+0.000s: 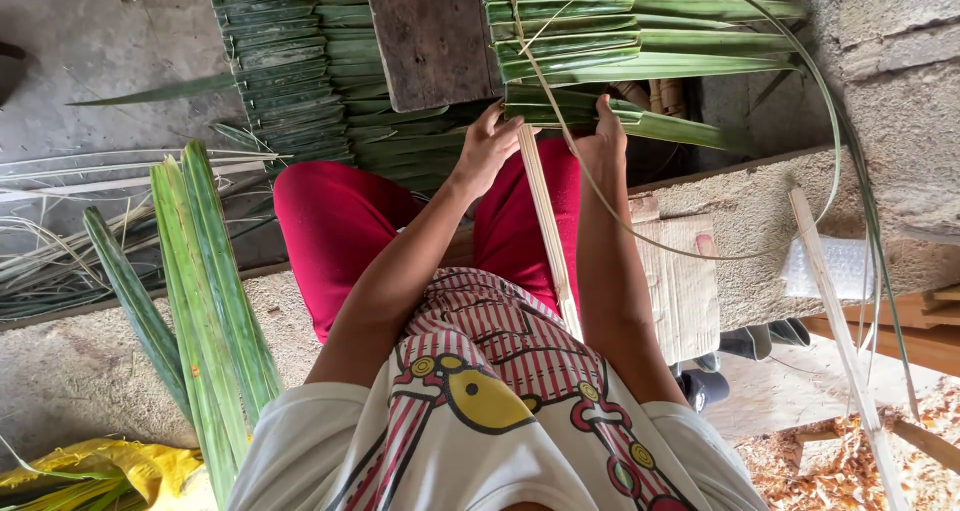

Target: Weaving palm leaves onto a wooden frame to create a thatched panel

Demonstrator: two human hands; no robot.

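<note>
Both hands held one folded green leaf (560, 111) against the thin stick (548, 231): left hand (487, 151) pinching its near edge, right hand (606, 136) pressing beside. A looser grip could probably let the fold spring open.

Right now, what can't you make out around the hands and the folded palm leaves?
- Left hand, head view: fingertips tucked under the folded leaves; its grip is unclear.
- Right hand: palm side faces away.
- Wooden board: cut off by the top edge.
- Pale stick: lower end hidden behind the shirt.
</note>
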